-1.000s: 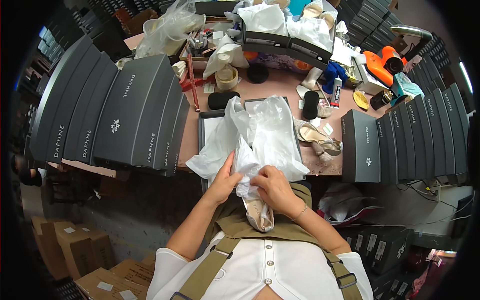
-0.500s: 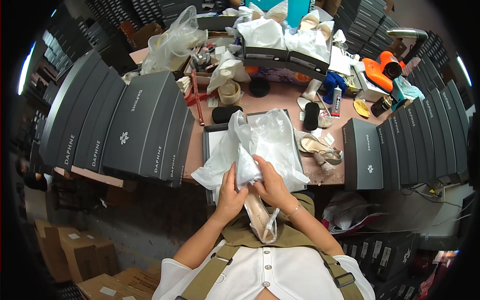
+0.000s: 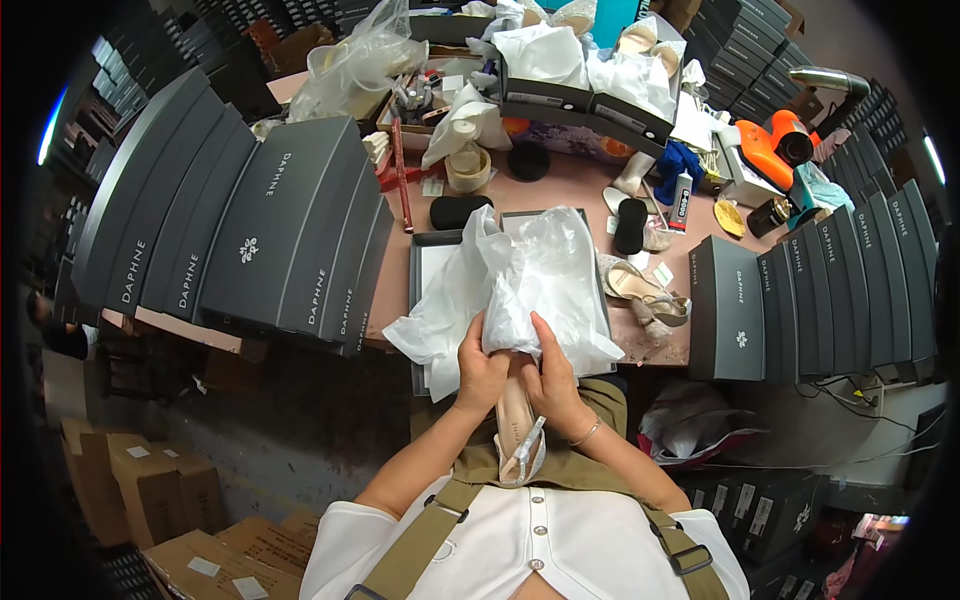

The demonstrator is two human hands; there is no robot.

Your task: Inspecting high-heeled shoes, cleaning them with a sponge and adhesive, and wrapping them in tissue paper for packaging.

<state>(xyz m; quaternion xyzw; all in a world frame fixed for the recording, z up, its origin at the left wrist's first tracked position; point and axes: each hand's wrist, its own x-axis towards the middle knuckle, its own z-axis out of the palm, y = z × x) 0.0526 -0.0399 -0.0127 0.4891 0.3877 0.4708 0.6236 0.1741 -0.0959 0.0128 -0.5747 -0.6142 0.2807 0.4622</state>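
Observation:
A pale sandal (image 3: 514, 418) with a glittery ankle strap points away from me, its heel end near my waist. White tissue paper (image 3: 512, 322) covers its front part. My left hand (image 3: 482, 372) is closed round the left side of the wrapped part, and my right hand (image 3: 553, 385) grips the opposite side, thumbs close together. Just beyond lies an open dark shoebox (image 3: 418, 292) lined with loose white tissue sheets (image 3: 545, 250). To its right, a second glittery sandal (image 3: 640, 285) rests on the pink table. The wrapped sandal's toe is hidden.
Dark shoeboxes stand in rows at the left (image 3: 270, 230) and right (image 3: 728, 310). At the back are open boxes of wrapped shoes (image 3: 545, 95), an orange heat gun (image 3: 768, 150), a glue tube (image 3: 681, 203) and a tape roll (image 3: 467, 170). Cardboard cartons (image 3: 165, 480) sit on the floor.
The tissue is now wrapped more fully over the sandal's front, and both hands have shifted slightly on it. The view has tilted a little.

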